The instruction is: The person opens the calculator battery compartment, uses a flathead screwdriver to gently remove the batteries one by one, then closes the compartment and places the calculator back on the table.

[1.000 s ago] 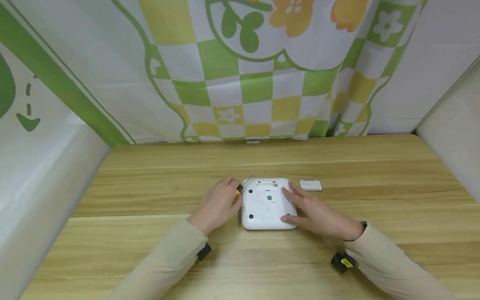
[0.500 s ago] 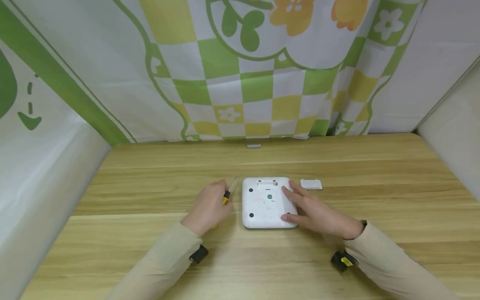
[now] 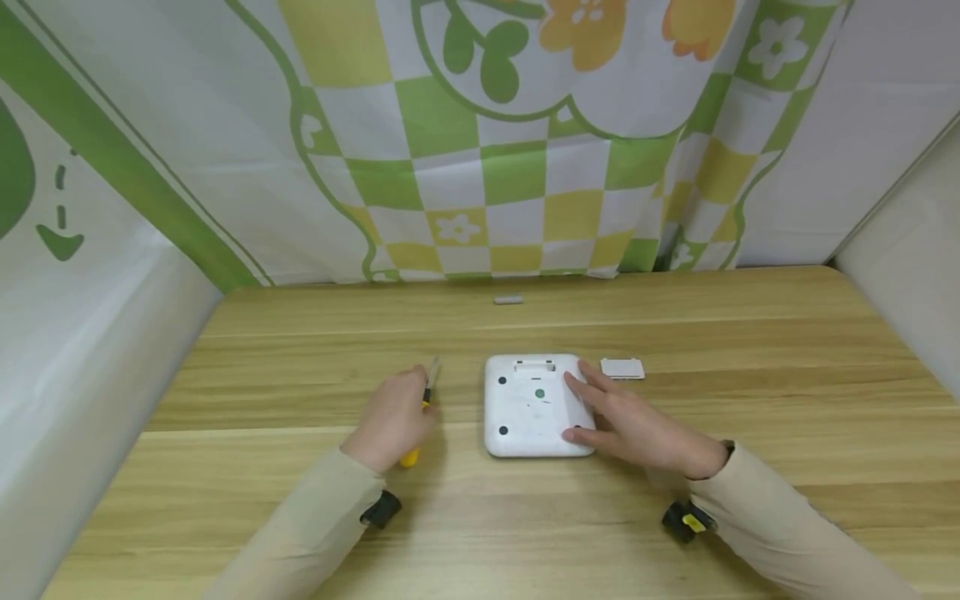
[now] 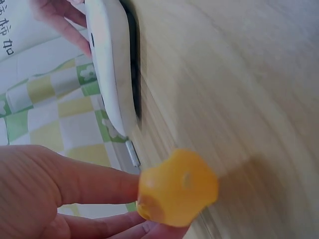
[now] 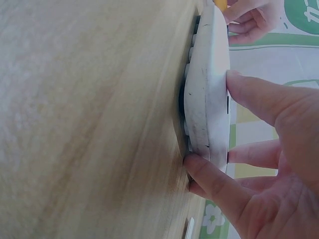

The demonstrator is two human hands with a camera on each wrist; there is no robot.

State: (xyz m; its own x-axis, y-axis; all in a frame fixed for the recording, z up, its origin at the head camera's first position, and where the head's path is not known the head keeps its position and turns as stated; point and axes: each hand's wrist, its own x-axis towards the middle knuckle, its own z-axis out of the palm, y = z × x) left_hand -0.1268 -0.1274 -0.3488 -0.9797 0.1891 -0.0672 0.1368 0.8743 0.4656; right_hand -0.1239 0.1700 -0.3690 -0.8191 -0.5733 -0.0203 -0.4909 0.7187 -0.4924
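A white calculator [image 3: 536, 417] lies face down on the table, keys showing beneath it in the right wrist view. Its battery slot [image 3: 535, 367] is uncovered at the far edge. To its left, my left hand [image 3: 390, 418] grips a screwdriver [image 3: 409, 457] by its yellow handle, the metal shaft pointing away from me. The left wrist view shows the butt of that handle [image 4: 179, 186] between thumb and fingers. My right hand [image 3: 633, 425] holds the calculator's right side, thumb [image 5: 249, 89] on its upturned back and a lower finger [image 5: 202, 172] at the edge by the table.
A white battery cover [image 3: 622, 368] lies just right of the calculator. A small grey cylinder, like a battery [image 3: 508, 300], lies near the table's back edge. Behind stands a checked curtain [image 3: 517, 175]. The wooden table [image 3: 750, 375] extends to both sides.
My left hand has drawn back left and toward me with the screwdriver, away from the calculator. The small grey cylinder has shifted a little toward me. My right hand has stayed put.
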